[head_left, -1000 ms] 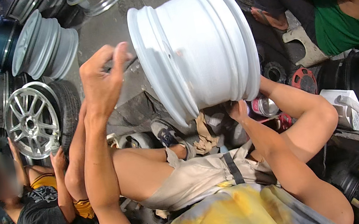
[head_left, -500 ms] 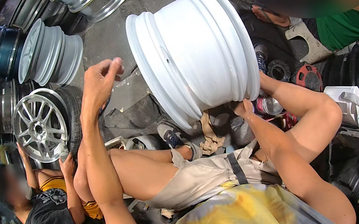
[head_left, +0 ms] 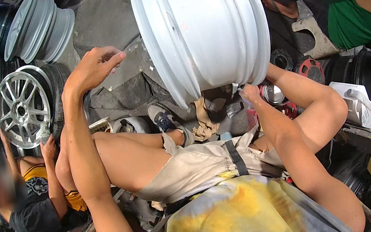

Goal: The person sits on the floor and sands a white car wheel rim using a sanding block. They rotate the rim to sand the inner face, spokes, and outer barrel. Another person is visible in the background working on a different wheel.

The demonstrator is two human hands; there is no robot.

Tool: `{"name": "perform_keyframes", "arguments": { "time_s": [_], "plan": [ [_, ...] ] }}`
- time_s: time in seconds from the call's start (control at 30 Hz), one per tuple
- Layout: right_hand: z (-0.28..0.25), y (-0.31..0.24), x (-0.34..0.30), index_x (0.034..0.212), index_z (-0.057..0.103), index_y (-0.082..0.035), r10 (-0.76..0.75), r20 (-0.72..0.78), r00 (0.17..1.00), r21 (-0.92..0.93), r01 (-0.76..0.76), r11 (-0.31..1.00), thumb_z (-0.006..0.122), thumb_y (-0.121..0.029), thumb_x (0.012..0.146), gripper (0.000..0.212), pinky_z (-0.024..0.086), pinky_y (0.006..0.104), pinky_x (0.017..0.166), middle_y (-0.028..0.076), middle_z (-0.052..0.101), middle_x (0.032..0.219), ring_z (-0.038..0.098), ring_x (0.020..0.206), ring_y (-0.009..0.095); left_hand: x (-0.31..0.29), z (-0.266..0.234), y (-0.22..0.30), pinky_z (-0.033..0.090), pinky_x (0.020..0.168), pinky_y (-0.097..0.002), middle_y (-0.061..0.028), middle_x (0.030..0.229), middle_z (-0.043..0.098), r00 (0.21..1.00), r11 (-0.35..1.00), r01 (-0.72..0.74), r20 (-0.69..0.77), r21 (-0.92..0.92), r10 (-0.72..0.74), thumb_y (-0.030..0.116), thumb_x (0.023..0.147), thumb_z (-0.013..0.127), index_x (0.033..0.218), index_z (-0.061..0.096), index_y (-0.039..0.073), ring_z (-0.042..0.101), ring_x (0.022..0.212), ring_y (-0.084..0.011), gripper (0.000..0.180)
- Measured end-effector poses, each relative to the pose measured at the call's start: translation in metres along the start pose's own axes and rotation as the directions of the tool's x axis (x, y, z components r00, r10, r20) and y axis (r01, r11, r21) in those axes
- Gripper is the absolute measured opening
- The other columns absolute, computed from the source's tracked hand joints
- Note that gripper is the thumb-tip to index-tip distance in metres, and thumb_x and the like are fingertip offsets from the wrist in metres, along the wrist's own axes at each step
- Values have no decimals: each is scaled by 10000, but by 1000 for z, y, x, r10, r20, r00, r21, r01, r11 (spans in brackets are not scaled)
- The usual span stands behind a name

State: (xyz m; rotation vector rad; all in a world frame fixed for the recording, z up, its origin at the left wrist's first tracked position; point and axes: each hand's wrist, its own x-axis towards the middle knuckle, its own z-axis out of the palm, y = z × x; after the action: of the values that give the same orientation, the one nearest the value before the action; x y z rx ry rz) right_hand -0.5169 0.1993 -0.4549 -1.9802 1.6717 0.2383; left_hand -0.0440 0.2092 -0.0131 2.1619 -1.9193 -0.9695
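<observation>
A large white-coated wheel rim (head_left: 209, 27) lies on its side in front of me, its barrel facing me. My left hand (head_left: 97, 67) hovers in the air left of the rim, apart from it. Its fingers are loosely bent and hold nothing. Below the rim's right lower edge is my right hand (head_left: 251, 94), its fingers closed. A small pale piece shows at the fingertips, too little to name. Whether this hand touches the rim I cannot tell.
A co-worker at left holds a spoked silver wheel (head_left: 23, 110) beside a tyre. Grey rims (head_left: 39, 30) stand behind. Another person in a green top (head_left: 367, 19) sits at right. A metal can (head_left: 272, 93), tan paper (head_left: 204, 121) and a white box (head_left: 352, 104) lie near my legs.
The whole view has shifted, so the rim sits higher in the picture. My right hand has drawn slightly away from the rim's lower edge; the left still hovers beside the rim.
</observation>
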Motion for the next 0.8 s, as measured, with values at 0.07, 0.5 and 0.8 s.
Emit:
{"name": "perform_keyframes", "arguments": {
  "time_s": [0.07, 0.5, 0.8],
  "plan": [
    [-14, -18, -7, 1130, 715, -42, 122, 157, 980, 11, -125, 992, 738, -466, 763, 562, 524, 467, 940, 202, 716, 1110, 665, 1092, 381, 0, 1, -6, 482, 651, -354, -105, 744, 643, 1000, 1000, -6, 5, -6, 6, 384, 985, 607, 1007, 709, -38, 576, 662, -183, 435],
    [-32, -129, -58, 925, 776, -22, -354, 692, 630, -115, 580, 807, 707, -259, 668, 356, 563, 465, 811, 226, 732, 980, 715, 942, 355, -20, -11, 39, 495, 682, -281, -38, 744, 642, 999, 998, -44, 30, 45, 42, 290, 1013, 599, 986, 700, -39, 594, 710, -126, 345],
    [-284, -245, -169, 1027, 711, -15, -756, 245, 608, 572, 539, 619, 761, -186, 828, 267, 533, 395, 774, 216, 702, 855, 694, 828, 259, -45, 9, 78, 520, 625, -331, -139, 728, 705, 857, 856, -342, 244, -388, 453, 252, 931, 677, 985, 717, -41, 670, 650, -173, 300]
  ]
}}
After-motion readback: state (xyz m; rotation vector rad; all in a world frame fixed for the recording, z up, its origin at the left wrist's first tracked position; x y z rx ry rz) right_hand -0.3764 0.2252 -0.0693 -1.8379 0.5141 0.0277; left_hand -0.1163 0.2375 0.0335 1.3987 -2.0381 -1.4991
